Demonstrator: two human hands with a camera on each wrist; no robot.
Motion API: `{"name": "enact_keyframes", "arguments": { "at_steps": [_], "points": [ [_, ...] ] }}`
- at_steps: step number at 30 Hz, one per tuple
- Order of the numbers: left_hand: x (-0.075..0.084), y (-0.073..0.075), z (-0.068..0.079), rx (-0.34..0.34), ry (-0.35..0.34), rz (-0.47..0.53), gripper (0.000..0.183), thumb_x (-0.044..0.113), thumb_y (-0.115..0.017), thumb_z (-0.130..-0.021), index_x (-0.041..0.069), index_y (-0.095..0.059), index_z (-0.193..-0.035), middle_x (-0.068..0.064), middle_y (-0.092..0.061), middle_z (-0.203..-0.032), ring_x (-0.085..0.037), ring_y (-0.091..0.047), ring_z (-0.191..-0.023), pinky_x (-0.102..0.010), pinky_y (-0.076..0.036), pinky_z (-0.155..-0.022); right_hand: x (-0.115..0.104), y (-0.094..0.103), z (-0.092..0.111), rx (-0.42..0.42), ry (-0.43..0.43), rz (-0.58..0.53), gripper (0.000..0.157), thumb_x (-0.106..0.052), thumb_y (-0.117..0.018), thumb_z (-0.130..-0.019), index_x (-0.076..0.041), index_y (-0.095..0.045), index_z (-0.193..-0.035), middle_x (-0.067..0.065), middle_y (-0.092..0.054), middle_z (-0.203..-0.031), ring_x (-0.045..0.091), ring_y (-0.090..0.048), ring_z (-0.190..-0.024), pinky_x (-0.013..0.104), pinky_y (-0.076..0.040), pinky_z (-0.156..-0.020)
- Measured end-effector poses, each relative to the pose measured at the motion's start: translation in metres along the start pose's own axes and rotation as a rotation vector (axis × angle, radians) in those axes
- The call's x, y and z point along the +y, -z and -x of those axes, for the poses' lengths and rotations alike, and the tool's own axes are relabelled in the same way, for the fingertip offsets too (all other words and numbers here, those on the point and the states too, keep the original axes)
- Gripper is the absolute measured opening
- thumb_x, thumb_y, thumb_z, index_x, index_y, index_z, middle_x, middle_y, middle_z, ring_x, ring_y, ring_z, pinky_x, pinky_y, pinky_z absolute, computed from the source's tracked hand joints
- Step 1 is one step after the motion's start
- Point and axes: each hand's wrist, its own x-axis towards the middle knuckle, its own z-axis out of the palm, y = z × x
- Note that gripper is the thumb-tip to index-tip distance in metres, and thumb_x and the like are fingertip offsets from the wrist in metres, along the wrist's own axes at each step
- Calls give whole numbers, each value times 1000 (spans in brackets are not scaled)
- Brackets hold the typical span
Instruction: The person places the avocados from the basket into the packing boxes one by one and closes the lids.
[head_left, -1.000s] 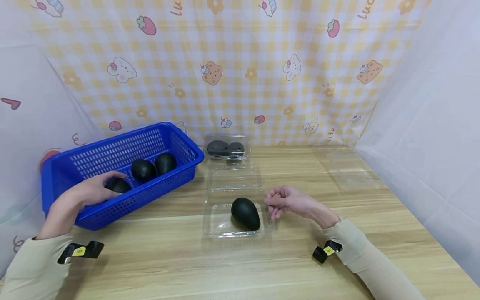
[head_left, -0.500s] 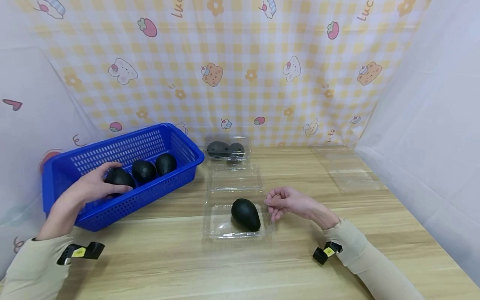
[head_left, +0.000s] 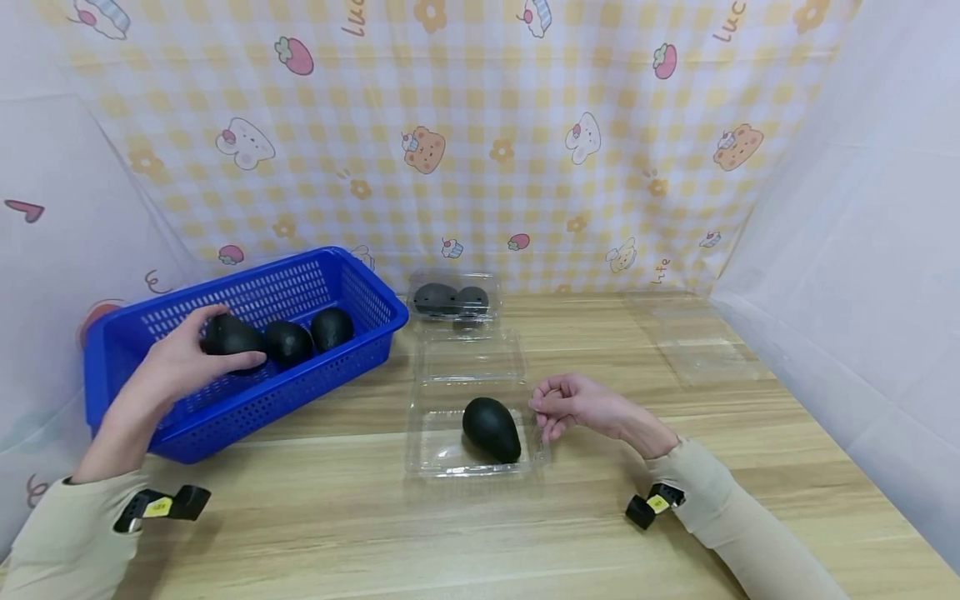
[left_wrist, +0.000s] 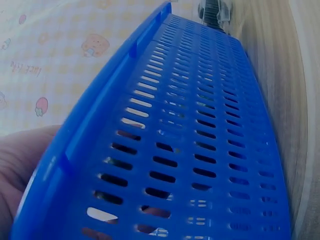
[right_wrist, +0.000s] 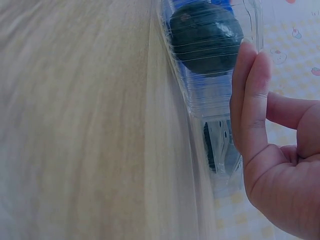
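In the head view, my left hand (head_left: 180, 360) grips a dark avocado (head_left: 231, 335) at the near-left part of the blue plastic basket (head_left: 300, 385), thumb on the near side and fingers over the far side. Beside it in the basket lie two more avocados (head_left: 288, 342). In the left wrist view, the basket wall (left_wrist: 190, 125) hides most of that hand. On the table, an opened clear plastic clamshell box (head_left: 438, 454) holds one avocado (head_left: 491, 428) on its side. My right hand (head_left: 573, 407) pinches the box's right rim, fingertips right at the edge in the right wrist view.
Behind the opened box stands another clear box (head_left: 457, 278) with dark avocados inside. Clear plastic containers (head_left: 705, 340) lie toward the table's back right. A checked curtain (head_left: 502, 183) closes off the back, and white sheets hang at both sides.
The left hand has closed around the avocado and raised it slightly up and left within the basket, showing more of it. The right hand and the opened box have stayed put.
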Motion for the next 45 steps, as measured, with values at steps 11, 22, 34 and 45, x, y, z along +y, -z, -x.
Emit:
{"name": "enact_keyframes", "arguments": {
  "at_steps": [11, 22, 34, 45],
  "points": [
    [17, -4, 6, 114, -40, 51, 108, 52, -71, -91, 2, -6, -160, -47, -24, -147, -66, -30, -127, -77, -36, -91, 2, 2, 0, -6, 4, -9, 18, -4, -50, -105, 14, -48, -107, 11, -65, -84, 16, -69, -71, 26, -59, -67],
    [40, -10, 17, 181, -96, 71, 106, 53, -73, -88, 8, -11, -161, -42, -39, -138, -58, -41, -122, -69, -44, -83, 2, 1, -1, 2, -1, -11, 16, -4, -50, -105, 12, -49, -106, 12, -64, -83, 18, -69, -70, 27, -59, -66],
    [66, -18, 31, 189, -218, 92, 99, 43, -79, -87, 13, -19, -160, -35, -48, -133, -50, -54, -113, -52, -51, -76, 1, 0, 0, -3, -1, -20, 13, -3, -49, -105, 10, -50, -105, 11, -64, -84, 17, -69, -70, 27, -59, -66],
    [84, -34, 38, 162, -314, 146, 93, 38, -82, -85, 18, -28, -158, -28, -49, -134, -47, -58, -112, -33, -57, -73, 0, 0, 0, -5, -2, -26, 10, -3, -48, -105, 7, -50, -105, 11, -63, -84, 17, -68, -70, 27, -59, -66]
  ]
}}
